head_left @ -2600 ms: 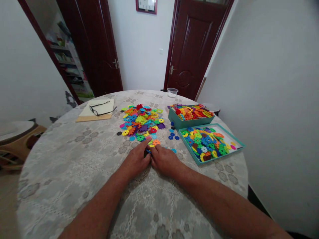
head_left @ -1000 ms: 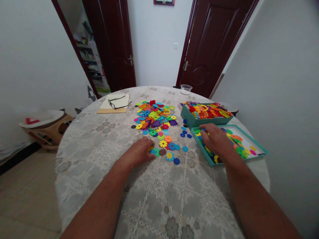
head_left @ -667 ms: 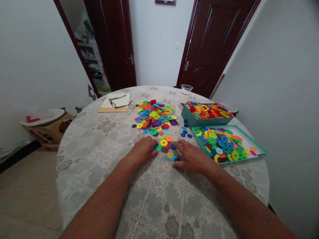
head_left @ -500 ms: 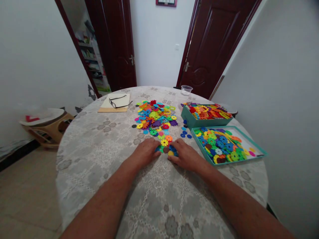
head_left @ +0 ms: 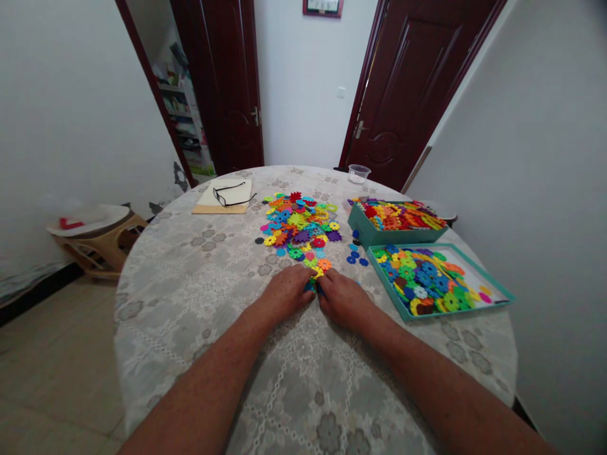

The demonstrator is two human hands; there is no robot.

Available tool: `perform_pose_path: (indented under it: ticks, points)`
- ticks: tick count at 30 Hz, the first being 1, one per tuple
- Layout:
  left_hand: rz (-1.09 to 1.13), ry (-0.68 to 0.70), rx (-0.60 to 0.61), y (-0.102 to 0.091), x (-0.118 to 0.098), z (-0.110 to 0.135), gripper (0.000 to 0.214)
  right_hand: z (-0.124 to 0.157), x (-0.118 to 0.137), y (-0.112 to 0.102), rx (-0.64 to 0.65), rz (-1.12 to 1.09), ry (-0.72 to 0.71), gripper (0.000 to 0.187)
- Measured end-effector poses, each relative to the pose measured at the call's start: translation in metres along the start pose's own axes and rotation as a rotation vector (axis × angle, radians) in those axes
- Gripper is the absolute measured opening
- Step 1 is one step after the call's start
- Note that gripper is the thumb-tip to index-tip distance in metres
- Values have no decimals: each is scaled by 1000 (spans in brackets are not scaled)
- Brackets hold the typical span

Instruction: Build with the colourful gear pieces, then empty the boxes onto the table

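Over the near end of a pile of colourful plastic gear pieces [head_left: 298, 221], my two hands meet with fingertips almost touching. My left hand [head_left: 290, 289] is closed, its fingers curled round a blue gear piece [head_left: 309, 286] that shows only in part. Beside it, my right hand [head_left: 344, 298] is closed with fingers bent down; what lies under them is mostly hidden. Just beyond the fingertips is a yellow gear piece [head_left: 317, 273], with an orange gear piece [head_left: 324, 264] behind it. Several dark blue pieces [head_left: 355, 258] lie to the right, apart from my hands.
At the right stand a green box [head_left: 379, 236] full of gear pieces and, nearer, its shallow tray [head_left: 386, 284] with more pieces. Glasses [head_left: 222, 201] rest on a notepad [head_left: 208, 197] at the back left. A clear plastic bowl [head_left: 359, 174] is at the far edge.
My right hand has moved left toward my left hand, and the gap between them has closed. The brown and yellow pieces seen between them are now covered. The view has shifted slightly.
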State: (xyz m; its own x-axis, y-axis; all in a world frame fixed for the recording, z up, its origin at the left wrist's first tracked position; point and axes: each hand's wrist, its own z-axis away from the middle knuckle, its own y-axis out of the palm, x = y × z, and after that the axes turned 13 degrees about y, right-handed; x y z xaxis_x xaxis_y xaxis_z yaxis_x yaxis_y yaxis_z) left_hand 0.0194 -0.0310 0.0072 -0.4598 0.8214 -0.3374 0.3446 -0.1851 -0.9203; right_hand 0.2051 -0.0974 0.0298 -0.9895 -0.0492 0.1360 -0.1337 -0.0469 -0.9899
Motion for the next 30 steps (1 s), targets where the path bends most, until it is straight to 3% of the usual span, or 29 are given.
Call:
perform_pose_path:
  ticks: [5, 8, 13, 17, 22, 26, 28, 30]
  points:
    - [-23, 25, 2, -6, -3, 0, 41, -3, -17, -4, -18, -18, 113, 33]
    - [-45, -2, 0, -12, -5, 2, 40, -4, -39, -3, -57, -117, 74, 39]
    - [-78, -97, 6, -21, -6, 7, 45, -4, -80, -20, -236, -213, 72, 43]
    - [-79, -125, -9, -24, -2, 9, 47, 2, -122, -45, -401, -37, 230, 47]
    - [-123, -161, -4, -28, 5, 10, 44, 13, -170, -56, -385, 178, 517, 47]
    - [-129, -201, 7, -35, 9, 14, 45, 15, -171, -59, -466, 242, 522, 42]
    - [-114, -207, 15, -38, 11, 16, 42, 13, -156, -60, -502, 189, 437, 39]
    - [-103, -209, 35, -40, 11, 17, 37, 12, -136, -59, -445, 69, 344, 35]
